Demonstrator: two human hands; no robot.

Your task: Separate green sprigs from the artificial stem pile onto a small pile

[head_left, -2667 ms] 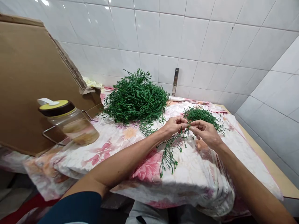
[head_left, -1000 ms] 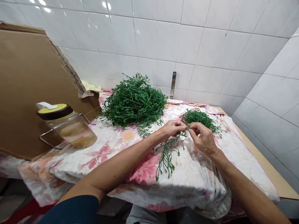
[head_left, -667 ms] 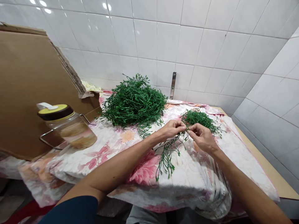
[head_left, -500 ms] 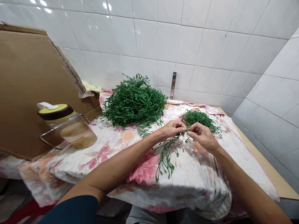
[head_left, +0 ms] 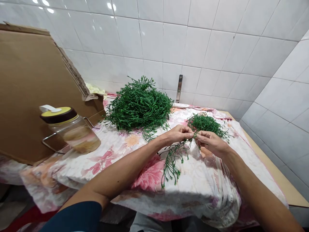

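Observation:
My left hand pinches thin green plastic stems, and a loose bunch of stems hangs and lies just below it on the cloth. My right hand is close beside it, thumb and forefinger closed on the tip of a green stem. The fingertips of both hands almost meet. Behind my right hand lies a small heap of green stems. A much larger green heap stands further back to the left. How many stems the fingers grip is too small to make out.
A flowered cloth covers the table. At the left a jar with a yellow and brown lid stands before a large cardboard box. A metal strip is on the tiled wall behind; a bare board edge shows at right.
My right hand has turned slightly and its fingers have drawn closer together around the stem tip. My left hand stays nearly in place, and the heaps are unchanged.

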